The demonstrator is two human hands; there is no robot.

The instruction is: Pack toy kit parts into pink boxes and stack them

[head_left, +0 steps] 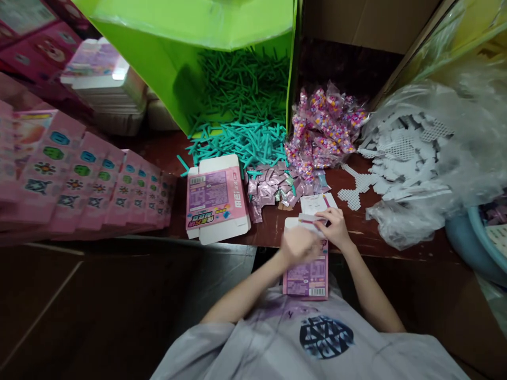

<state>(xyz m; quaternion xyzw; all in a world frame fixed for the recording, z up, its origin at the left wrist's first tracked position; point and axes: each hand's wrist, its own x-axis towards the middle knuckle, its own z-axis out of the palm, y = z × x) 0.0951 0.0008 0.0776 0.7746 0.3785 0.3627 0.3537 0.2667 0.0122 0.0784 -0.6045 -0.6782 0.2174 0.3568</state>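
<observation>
My left hand (298,246) is closed around the top of a small pink carton (307,277) that stands against my chest at the table's near edge. My right hand (335,227) pinches the carton's white top flap from the right. A white leaflet (317,203) lies just beyond the hands. A stack of flat pink cartons (216,199) rests to the left. A heap of small pink foil packets (273,186) lies just past the carton.
Teal sticks (241,140) spill from a green bag (174,74). Bags of coloured beads (325,129) sit behind. White plastic mesh pieces (400,158) fill a clear bag at right. Closed pink boxes (79,184) line the left. A blue basin (475,243) stands at far right.
</observation>
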